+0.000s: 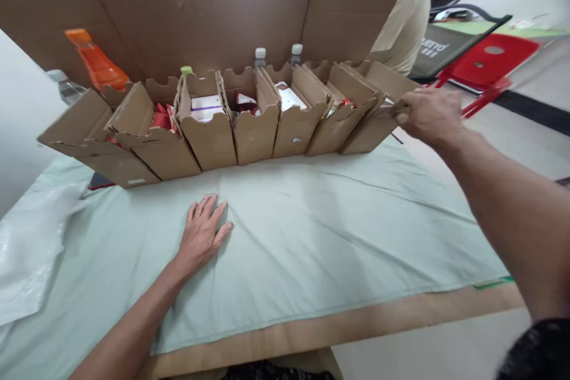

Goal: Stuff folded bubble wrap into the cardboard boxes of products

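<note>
My left hand (203,234) lies flat on the pale green cloth (285,219), fingers a little apart, holding nothing. Out to the right, my right hand (430,111) has its fingers closed on the near top edge of the rightmost cardboard bin (367,133). That bin belongs to a row of several open-topped cardboard bins standing side by side. Red packaging (162,117) shows in the second bin from the left, and a white carton (206,108) in the third. Shadow and the bin walls hide most of the contents.
Behind the row rises a large cardboard panel (200,6). An orange bottle (100,62) and several clear bottles stand between them. Clear plastic wrap (31,249) lies at the left. Beyond the table's right side are a red stool (503,59), a grey chair and a person's pale clothing (407,24).
</note>
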`<state>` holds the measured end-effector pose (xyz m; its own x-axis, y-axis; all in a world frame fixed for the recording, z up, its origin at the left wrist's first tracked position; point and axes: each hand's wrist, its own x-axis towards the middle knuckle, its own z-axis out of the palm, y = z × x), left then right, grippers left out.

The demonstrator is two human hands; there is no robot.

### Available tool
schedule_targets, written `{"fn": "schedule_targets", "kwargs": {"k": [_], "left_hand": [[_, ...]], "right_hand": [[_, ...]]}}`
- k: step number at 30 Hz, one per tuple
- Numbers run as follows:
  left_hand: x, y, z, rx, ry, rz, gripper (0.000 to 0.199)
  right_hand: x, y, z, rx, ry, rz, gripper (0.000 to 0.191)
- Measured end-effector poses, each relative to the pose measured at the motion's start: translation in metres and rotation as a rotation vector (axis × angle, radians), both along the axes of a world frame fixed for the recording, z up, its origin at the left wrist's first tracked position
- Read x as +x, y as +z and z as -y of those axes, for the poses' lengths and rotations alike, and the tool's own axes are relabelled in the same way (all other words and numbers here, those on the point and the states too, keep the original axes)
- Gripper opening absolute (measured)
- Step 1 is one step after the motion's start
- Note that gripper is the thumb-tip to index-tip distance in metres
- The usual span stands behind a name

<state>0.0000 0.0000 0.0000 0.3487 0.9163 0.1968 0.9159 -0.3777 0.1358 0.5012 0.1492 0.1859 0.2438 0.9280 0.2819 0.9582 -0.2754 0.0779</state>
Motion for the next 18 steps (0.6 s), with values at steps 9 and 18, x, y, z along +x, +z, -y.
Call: {"fn": "schedule_targets", "kwargs": {"k": [9, 18], "left_hand": [[-0.002, 0.003, -0.002, -0.043, -0.011, 0.045, 0.050], [0.000, 0.008, -0.001, -0.064, 0.000, 0.102, 0.047]], "right_hand": [[-0.002, 0.013, 0.006, -0.203, 0.177, 0.054, 0.040], [-0.161, 0.030, -0.013, -0.085, 0.641, -0.246, 0.032]]}}
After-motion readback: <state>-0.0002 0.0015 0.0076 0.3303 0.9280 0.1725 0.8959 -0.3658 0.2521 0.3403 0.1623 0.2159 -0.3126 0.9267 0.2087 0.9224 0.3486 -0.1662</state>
